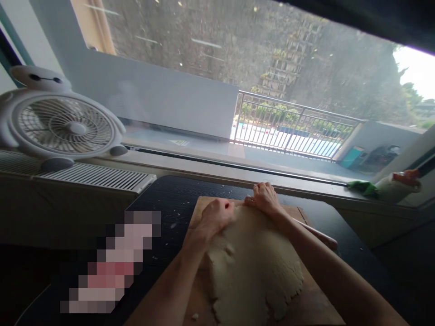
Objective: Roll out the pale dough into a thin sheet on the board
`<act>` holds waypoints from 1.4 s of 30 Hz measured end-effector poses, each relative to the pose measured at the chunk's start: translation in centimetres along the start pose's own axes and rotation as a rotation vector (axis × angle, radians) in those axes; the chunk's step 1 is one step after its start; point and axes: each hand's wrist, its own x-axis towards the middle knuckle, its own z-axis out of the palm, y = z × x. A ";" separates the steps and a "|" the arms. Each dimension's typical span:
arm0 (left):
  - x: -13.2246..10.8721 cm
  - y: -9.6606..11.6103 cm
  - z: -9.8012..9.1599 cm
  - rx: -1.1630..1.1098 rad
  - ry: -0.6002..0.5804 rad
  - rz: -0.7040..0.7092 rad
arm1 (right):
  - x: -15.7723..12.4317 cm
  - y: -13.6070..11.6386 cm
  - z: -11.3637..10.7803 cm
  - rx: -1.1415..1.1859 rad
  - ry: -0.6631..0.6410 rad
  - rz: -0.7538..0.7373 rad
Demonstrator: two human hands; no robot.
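A wide, flattened sheet of pale dough (254,258) with ragged, cracked edges lies on a wooden board (194,222). At its far left edge, my left hand (217,213) is closed, fingers curled in against the dough. My right hand (265,197) bends over the far edge of the sheet, its fingers closed on the dough there; the fingertips are partly hidden. Beside my right forearm a slim brown rod-like handle (319,234) sticks out over the board's right side; its other end is hidden by the arm.
Dark table (166,194) carries pale specks of flour or dough. A blurred-out strip (112,262) lies at left. A white fan (68,122) stands above a radiator (102,176). Window sill (210,170) borders the table's far side, with a green cloth-like item (363,188) at right.
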 end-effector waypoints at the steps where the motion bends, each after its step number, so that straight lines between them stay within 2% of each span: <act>1: -0.1 0.0 -0.1 -0.019 -0.031 0.013 | 0.0 0.2 -0.1 -0.005 0.023 0.002; 3: -0.2 0.0 -0.1 -0.057 -0.082 0.063 | -0.8 0.7 0.0 -0.002 0.110 -0.005; 5: -0.3 0.2 0.3 -0.096 -0.073 0.129 | -2.4 1.2 0.1 -0.016 0.163 -0.041; 8: 0.0 0.2 0.8 -0.164 0.047 0.145 | -4.6 2.2 -0.4 -0.040 0.163 -0.041; 11: 0.4 -0.6 0.7 -0.175 0.158 0.038 | -6.1 2.8 -1.5 -0.043 0.085 -0.017; 13: 0.5 -1.5 0.3 -0.125 0.096 -0.002 | -6.9 2.7 -1.7 -0.037 0.073 -0.071; 15: 0.3 -2.2 -0.1 -0.070 -0.056 -0.011 | -7.4 2.2 -1.3 -0.025 0.078 -0.131; 17: 0.1 -2.2 -0.3 -0.041 -0.155 -0.008 | -7.1 1.3 -0.7 0.004 0.047 -0.136; 18: 0.0 -2.1 -0.3 -0.034 -0.159 -0.002 | -6.5 0.8 -0.4 0.024 0.023 -0.119; 22: -0.2 -0.8 -0.1 -0.027 0.000 0.010 | -2.4 -0.3 -0.6 0.089 -0.021 -0.020; 24: -0.1 -0.5 -0.1 -0.035 0.021 -0.001 | -1.1 -0.4 -0.9 0.097 -0.016 0.024; 26: -0.2 -0.3 -0.1 -0.032 -0.005 -0.013 | -1.2 -0.5 -0.9 0.102 -0.038 0.006; 28: -0.3 -0.2 -0.2 -0.005 -0.011 -0.024 | -2.6 -0.7 -0.5 0.111 -0.036 -0.080; 30: -0.5 0.0 -0.3 0.032 0.003 -0.038 | -3.8 -1.0 0.0 0.111 0.054 -0.154; 32: -0.6 0.3 -0.4 0.063 0.021 -0.052 | -3.9 -1.0 0.2 0.094 0.156 -0.132; 33: -0.7 0.4 -0.4 0.073 0.022 -0.058 | -3.5 -0.9 0.1 0.077 0.166 -0.093; 36: -0.8 0.6 -0.6 0.071 -0.011 -0.064 | -1.6 -0.5 -0.4 0.043 0.040 -0.020; 38: -0.8 0.7 -0.8 0.058 -0.045 -0.068 | -1.4 -0.5 -0.4 0.045 -0.033 -0.032; 42: -0.8 0.6 -0.9 0.077 -0.050 -0.072 | -2.8 -1.2 0.2 0.069 0.017 -0.091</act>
